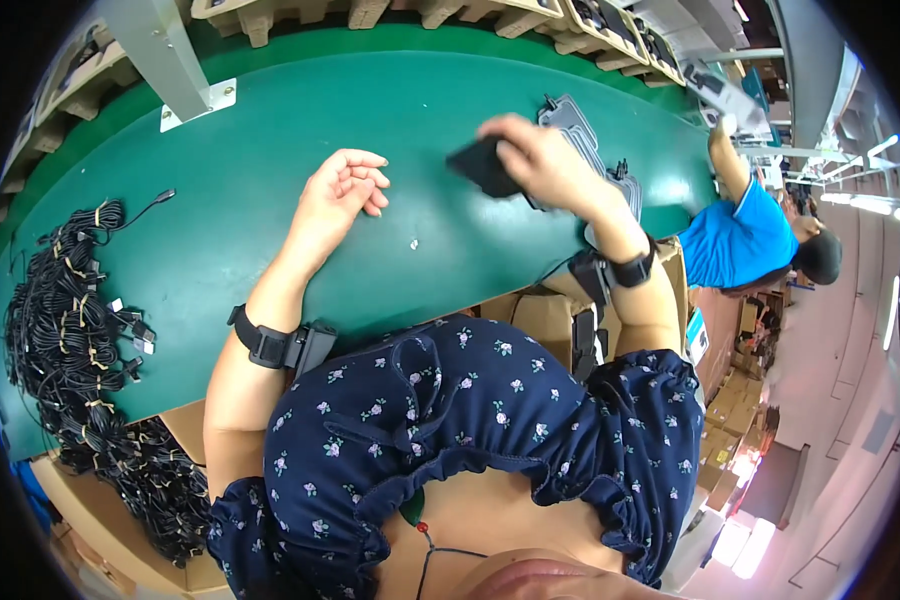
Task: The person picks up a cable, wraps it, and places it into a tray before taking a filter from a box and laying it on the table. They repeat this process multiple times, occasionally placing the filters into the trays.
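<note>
My right hand [550,165] is closed on a flat black rectangular piece [484,168], smeared by motion, so its exact kind is unclear. Just beyond and beside that hand, several dark grey plastic cases [573,118] with latch-like parts lie on the green table [240,200]. Over the middle of the table, my left hand [338,197] hangs with loosely bent fingers, and nothing shows in it. A gap of bare green surface lies between the two hands.
Bundled black cables [75,320] pile up at the left, spilling over the table edge toward a cardboard box [55,480]. A metal post [165,60] stands at the far left. Moulded trays [610,25] line the back. A co-worker in blue [740,240] sits at the right.
</note>
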Action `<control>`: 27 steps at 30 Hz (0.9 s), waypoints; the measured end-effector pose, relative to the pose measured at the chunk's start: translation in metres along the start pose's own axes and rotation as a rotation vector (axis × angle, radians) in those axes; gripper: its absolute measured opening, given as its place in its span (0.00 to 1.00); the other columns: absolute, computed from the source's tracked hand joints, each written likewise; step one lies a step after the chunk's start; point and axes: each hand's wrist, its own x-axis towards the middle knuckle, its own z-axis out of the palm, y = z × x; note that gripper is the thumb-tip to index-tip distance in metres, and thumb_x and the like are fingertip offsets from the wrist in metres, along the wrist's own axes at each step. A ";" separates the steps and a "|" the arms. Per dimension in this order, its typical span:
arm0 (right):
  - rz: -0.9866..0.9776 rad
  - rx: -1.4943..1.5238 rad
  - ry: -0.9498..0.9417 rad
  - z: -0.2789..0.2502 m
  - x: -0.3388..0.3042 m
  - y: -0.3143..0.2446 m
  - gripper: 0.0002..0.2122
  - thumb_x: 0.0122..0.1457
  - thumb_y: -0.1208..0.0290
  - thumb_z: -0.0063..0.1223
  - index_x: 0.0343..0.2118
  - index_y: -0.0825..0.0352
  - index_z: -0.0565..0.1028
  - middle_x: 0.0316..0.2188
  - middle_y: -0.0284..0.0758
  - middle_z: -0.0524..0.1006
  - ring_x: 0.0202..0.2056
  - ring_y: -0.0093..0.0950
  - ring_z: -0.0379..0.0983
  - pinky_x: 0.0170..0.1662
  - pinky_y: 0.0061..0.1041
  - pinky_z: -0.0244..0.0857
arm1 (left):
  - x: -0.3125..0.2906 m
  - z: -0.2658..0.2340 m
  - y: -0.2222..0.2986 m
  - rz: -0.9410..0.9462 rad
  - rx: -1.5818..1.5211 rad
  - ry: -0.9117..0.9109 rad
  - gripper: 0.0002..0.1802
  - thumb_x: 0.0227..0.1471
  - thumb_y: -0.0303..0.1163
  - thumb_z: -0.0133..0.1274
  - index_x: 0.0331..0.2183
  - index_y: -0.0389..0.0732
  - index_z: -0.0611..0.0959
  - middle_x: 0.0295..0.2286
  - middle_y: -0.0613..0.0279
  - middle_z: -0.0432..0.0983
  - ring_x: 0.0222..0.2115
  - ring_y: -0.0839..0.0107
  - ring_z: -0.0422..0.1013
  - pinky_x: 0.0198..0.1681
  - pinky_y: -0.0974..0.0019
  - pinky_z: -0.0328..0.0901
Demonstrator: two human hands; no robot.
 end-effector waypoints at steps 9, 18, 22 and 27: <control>-0.070 0.205 1.153 -0.115 0.134 0.058 0.05 0.57 0.74 0.42 0.34 0.68 0.70 0.24 0.30 0.68 0.28 0.20 0.63 0.34 0.20 0.59 | -0.007 0.009 0.011 -0.030 -0.057 -0.055 0.10 0.52 0.20 0.40 0.39 0.34 0.70 0.28 0.59 0.71 0.26 0.74 0.69 0.30 0.73 0.65; 0.169 -0.059 1.267 -0.139 0.179 0.139 0.09 0.54 0.64 0.45 0.36 0.58 0.72 0.29 0.46 0.74 0.35 0.46 0.70 0.37 0.38 0.62 | -0.005 0.021 0.007 -0.015 -0.147 -0.075 0.10 0.53 0.19 0.36 0.38 0.33 0.68 0.27 0.58 0.70 0.24 0.73 0.70 0.28 0.72 0.67; 0.291 -0.187 1.109 -0.129 0.159 0.132 0.13 0.57 0.59 0.39 0.43 0.54 0.68 0.33 0.47 0.74 0.35 0.48 0.70 0.38 0.41 0.63 | -0.020 0.028 0.012 -0.050 -0.165 -0.077 0.10 0.54 0.22 0.38 0.40 0.35 0.68 0.28 0.58 0.70 0.25 0.72 0.70 0.28 0.71 0.68; 0.191 -1.018 0.954 -0.156 0.095 0.166 0.12 0.56 0.67 0.41 0.42 0.57 0.72 0.31 0.45 0.74 0.33 0.41 0.69 0.34 0.39 0.63 | -0.005 0.039 0.001 0.098 -0.160 -0.260 0.12 0.50 0.16 0.35 0.39 0.33 0.67 0.26 0.56 0.70 0.23 0.70 0.70 0.27 0.70 0.68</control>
